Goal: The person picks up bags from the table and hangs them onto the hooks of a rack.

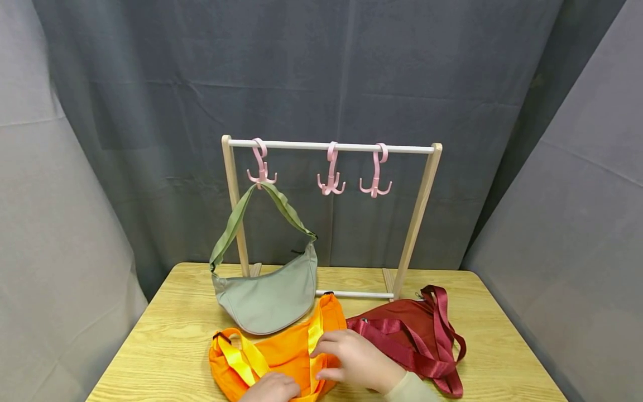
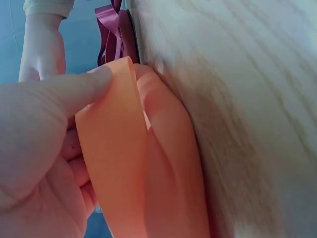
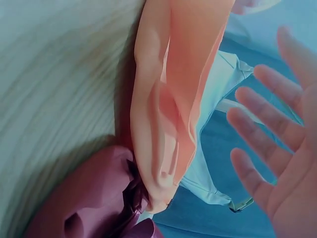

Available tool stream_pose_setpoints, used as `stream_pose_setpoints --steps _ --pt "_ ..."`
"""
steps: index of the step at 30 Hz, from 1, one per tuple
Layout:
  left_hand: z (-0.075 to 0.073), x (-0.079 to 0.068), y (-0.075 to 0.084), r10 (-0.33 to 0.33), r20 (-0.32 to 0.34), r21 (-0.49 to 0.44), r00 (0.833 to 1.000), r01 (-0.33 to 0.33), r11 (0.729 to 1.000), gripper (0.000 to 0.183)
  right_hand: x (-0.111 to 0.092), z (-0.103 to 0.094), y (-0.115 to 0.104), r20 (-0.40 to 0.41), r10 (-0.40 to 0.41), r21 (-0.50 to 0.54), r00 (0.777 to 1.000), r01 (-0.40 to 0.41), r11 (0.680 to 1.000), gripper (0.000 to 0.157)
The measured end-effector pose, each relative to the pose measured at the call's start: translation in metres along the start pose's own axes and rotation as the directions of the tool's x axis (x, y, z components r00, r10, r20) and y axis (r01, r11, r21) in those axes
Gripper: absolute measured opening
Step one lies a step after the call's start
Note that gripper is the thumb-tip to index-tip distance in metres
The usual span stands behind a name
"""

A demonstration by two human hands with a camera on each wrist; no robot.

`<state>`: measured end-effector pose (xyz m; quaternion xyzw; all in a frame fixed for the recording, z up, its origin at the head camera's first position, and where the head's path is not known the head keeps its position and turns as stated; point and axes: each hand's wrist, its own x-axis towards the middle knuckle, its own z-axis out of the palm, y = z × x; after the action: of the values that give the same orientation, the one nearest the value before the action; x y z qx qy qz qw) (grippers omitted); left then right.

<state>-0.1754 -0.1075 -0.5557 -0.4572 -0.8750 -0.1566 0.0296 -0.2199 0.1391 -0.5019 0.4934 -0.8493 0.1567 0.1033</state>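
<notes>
An orange shoulder bag [image 1: 286, 353] with a yellow-orange strap [image 1: 315, 335] lies at the front of the table. At its near edge, my left hand [image 1: 273, 386] pinches the strap between thumb and fingers, as the left wrist view shows the strap [image 2: 111, 139] under the thumb. My right hand [image 1: 358, 360] hovers over the bag's right side, fingers spread and holding nothing; the right wrist view shows the right hand [image 3: 280, 134] apart from the bag [image 3: 153, 99]. Behind the orange bag, a grey-green bag [image 1: 271, 298] hangs by its strap from the left pink hook [image 1: 261, 167].
A wooden rack with a white bar [image 1: 301, 146] stands at the back of the table [image 1: 150, 346]. Two more pink hooks, one mid-bar [image 1: 331, 170] and one farther right [image 1: 376, 173], carry nothing. A dark red bag [image 1: 409, 329] lies at the right, touching the orange bag.
</notes>
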Motion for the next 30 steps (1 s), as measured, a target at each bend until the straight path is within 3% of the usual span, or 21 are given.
stream_pose_setpoints --steps 3,6,11,16,20,30 --pt "-0.002 0.000 0.001 -0.018 0.012 -0.027 1.000 0.019 0.999 0.020 -0.003 0.000 -0.005 -0.020 -0.052 0.013 0.998 0.052 0.999 0.041" --pt "-0.003 0.000 0.002 -0.030 0.014 -0.053 0.999 0.030 0.998 0.018 -0.007 -0.001 -0.009 0.016 -0.059 0.043 0.998 0.058 0.997 0.044" --pt "-0.007 0.000 0.004 -0.035 -0.005 -0.089 0.999 0.035 0.995 0.019 -0.011 0.001 -0.015 0.104 -0.061 0.123 0.993 0.048 0.991 0.034" --pt "-0.014 0.001 0.006 -0.008 -0.035 -0.082 0.999 0.005 0.997 0.020 -0.010 0.006 -0.018 0.127 -0.073 0.156 0.989 0.053 0.986 0.025" --pt "-0.020 0.004 0.010 0.009 -0.065 -0.091 0.998 -0.015 0.996 0.018 -0.011 0.008 -0.020 0.122 -0.052 0.150 0.991 0.033 0.988 0.018" --pt "-0.025 0.000 0.017 -0.090 -0.073 -0.113 0.993 0.081 0.990 0.012 -0.017 0.005 -0.025 0.082 0.034 0.209 0.996 -0.050 0.977 0.015"
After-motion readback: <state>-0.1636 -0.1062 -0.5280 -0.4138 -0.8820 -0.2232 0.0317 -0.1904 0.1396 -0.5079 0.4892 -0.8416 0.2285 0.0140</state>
